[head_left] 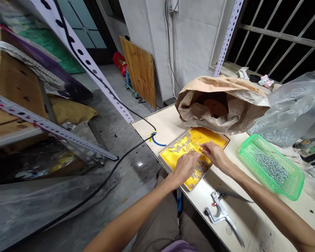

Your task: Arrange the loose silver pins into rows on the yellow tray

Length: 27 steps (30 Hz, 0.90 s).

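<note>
A shallow tray point(217, 135) with a yellow, printed lining lies on the table, small metal screw-like pieces point(182, 144) scattered over it. Over its near half is my left hand point(187, 163), palm down with fingers drawn together. My right hand point(215, 154) comes in from the right, thumb and fingertips pinched close to the left fingertips. Whatever is between the fingers of either hand is too small or hidden to make out. Another pile of the metal pieces point(199, 169) sits just below the hands, partly covered by them.
A silver lever tool point(222, 213) lies near the table's front edge. To the right stands a green basket point(291, 187) of small screws. Behind the tray is an open paper sack point(189, 113); a clear plastic bag point(291, 105) is beside it. A black cable point(112, 162) crosses to the table's left corner.
</note>
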Available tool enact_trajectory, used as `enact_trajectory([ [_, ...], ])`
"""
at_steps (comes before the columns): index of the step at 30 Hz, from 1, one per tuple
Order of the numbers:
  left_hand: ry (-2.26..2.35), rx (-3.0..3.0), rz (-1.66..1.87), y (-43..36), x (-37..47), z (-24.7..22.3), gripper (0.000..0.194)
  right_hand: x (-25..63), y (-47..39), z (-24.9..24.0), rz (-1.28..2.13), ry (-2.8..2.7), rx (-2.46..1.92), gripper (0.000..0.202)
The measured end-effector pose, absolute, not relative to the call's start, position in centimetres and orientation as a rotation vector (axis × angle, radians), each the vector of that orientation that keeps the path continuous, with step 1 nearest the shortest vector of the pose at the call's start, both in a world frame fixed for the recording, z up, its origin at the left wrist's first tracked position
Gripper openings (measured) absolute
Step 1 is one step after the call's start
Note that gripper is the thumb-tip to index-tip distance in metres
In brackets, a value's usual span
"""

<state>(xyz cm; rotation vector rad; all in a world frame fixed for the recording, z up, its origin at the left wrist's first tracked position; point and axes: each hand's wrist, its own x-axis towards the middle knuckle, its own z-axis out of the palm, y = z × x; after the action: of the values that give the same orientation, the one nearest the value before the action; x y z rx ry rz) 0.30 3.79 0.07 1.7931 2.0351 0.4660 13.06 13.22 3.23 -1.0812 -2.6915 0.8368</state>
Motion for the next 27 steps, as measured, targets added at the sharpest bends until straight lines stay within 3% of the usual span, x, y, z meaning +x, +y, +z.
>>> enact_trajectory([
  [3, 2.117, 1.690, 0.258, 3.4, 0.0, 0.4, 0.032, 13.4, 12.8, 2.0, 0.624, -2.943, -1.036, 0.023],
  [13, 1.987, 1.843, 0.201, 3.7, 0.6, -0.4, 0.027, 13.7, 13.3, -0.1, 0.812, -2.954, -0.924, 0.011],
  [16, 1.984, 1.852, 0.279, 3.8, 0.9, -0.3, 0.027, 13.9, 13.9, 0.5, 0.992, -2.843, -0.892, 0.009],
  [21, 2.052, 1.911, 0.333, 3.6, 1.0, -0.4, 0.026, 14.4, 14.8, 0.8, 1.499, -2.497, -0.864, 0.027],
  [27, 2.045, 2.034, 0.343, 3.4, 1.0, -0.7, 0.025, 14.2, 14.9, 0.3, 1.793, -2.317, -0.961, 0.042],
])
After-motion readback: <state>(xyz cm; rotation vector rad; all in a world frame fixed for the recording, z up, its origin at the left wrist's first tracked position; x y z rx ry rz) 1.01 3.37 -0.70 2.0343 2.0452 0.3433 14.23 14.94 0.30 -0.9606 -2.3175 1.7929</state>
